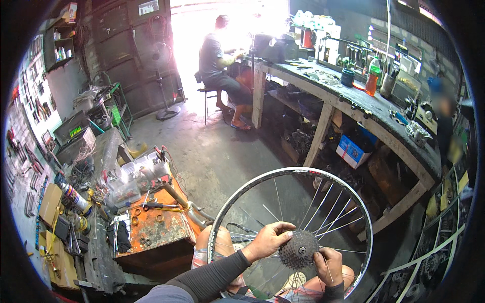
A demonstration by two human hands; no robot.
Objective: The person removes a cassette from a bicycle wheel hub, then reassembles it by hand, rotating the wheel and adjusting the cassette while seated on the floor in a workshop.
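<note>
A bicycle wheel rim (367,212) with a pale sidewall stands tilted across my lap, and only some of its spokes (337,218) are in place. At its middle sits a dark multi-sprocket cassette (299,249) facing me. My left hand (269,241) curls round the cassette's upper left edge, thumb and fingers on the sprockets. Close to the cassette's right edge, my right hand (328,266) is closed in a pinch. A thin, shiny spoke (331,275) shows across its fingers; where its far end lies is hidden behind the sprockets.
Left of my knees stands an orange worn bench (169,232) with rings, pliers and plastic tubs (126,191). A long workbench (333,93) runs along the right, holding a bottle of red liquid (373,78) and metal parts. Another person (214,60) sits at its far end.
</note>
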